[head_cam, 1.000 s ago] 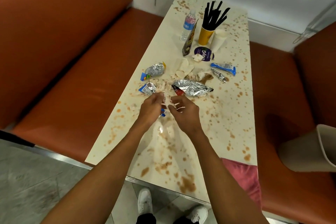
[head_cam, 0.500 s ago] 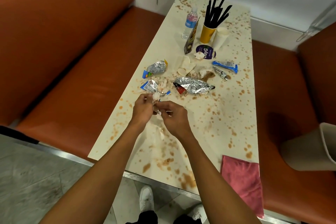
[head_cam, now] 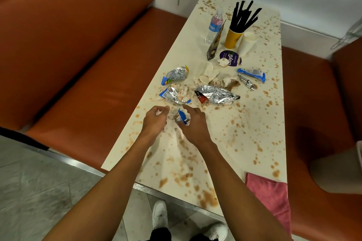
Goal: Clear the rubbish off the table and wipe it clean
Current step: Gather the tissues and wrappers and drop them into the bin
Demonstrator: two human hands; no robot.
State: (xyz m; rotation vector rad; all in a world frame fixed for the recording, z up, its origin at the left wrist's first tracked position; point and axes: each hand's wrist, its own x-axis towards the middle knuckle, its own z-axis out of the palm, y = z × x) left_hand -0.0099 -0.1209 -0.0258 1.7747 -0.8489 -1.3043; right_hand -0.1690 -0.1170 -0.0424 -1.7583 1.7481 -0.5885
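Stained table (head_cam: 254, 127); R hand (head_cam: 194, 126) grips blue wrapper (head_cam: 183, 118), L hand (head_cam: 154, 120) beside.

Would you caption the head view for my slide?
Right hand grips crumpled blue-and-silver foil wrapper over stained cream table.

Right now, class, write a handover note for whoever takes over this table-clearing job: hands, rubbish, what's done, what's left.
Right hand grips a crumpled blue wrapper; left hand is curled beside it, contents unclear.
Foil wrappers and white scraps lie in the middle of the table; pink cloth at its near right corner; beige bin on the right seat.
Done: one wrapper picked up.
Left: bin the rubbish, then wipe the brown stains.
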